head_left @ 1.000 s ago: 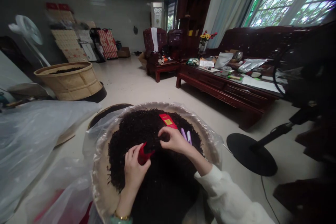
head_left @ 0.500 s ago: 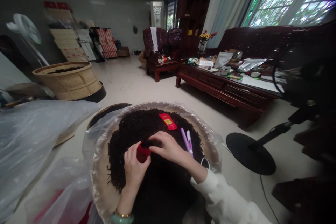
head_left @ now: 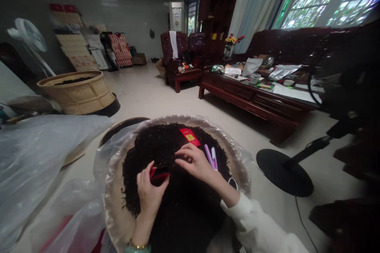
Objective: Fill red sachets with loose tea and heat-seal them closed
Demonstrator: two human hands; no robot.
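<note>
My left hand [head_left: 149, 194] grips a small red pouch [head_left: 159, 178] by its sides, its mouth gaping upward with a dark inside. To the right, my right hand [head_left: 196, 163] hovers over a heap of dark, dried tea-like leaves [head_left: 154, 140], thumb and fingers apart, and I see nothing between them. The leaves fill a big round basket [head_left: 115, 205] lined with clear plastic. On the heap beyond my right hand lies a flat red packet [head_left: 190, 136] with a yellow label. Beside it rests a purple two-armed clamp tool [head_left: 209, 157], partly hidden by my right hand.
A black fan's round base [head_left: 285, 172] stands on the floor at right, with a cord. Clear plastic sheeting [head_left: 44, 146] spreads at left, near another basket [head_left: 77, 95] of dark leaves. A cluttered wooden table [head_left: 249, 95] stands ahead to the right.
My right hand went left to the pouch's mouth, then drew back right, its fingers now apart. My left hand tilted the pouch, so its opening shows more.
</note>
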